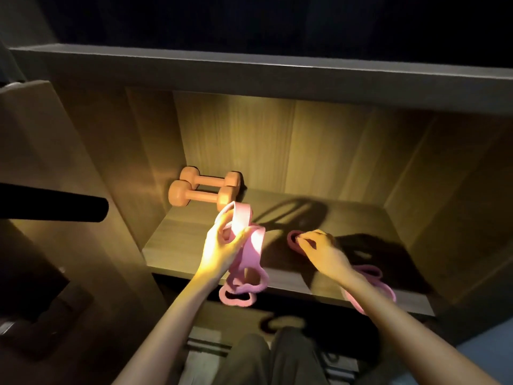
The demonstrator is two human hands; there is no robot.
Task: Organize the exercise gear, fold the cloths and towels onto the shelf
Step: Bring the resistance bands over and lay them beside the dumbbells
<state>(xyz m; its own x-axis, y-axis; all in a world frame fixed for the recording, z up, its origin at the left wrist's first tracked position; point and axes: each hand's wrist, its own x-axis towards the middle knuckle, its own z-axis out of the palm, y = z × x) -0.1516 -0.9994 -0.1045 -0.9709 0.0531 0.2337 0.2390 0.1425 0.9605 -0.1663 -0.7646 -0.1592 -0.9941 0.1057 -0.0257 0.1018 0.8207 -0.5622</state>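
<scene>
On the lit wooden shelf [188, 243], dumbbells [204, 191] are tucked back-left; pink bands [256, 241] are gripped by the left hand [219, 252], a darker band [292, 241] pinched by the right hand [320, 252].

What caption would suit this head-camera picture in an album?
Left hand holds pink resistance bands, right hand pinches a darker band on the wooden shelf near two orange dumbbells.

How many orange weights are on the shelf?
2. The rear dumbbell lies in the back left corner of the shelf; the front dumbbell lies just before it, parallel. I see no others.
</scene>
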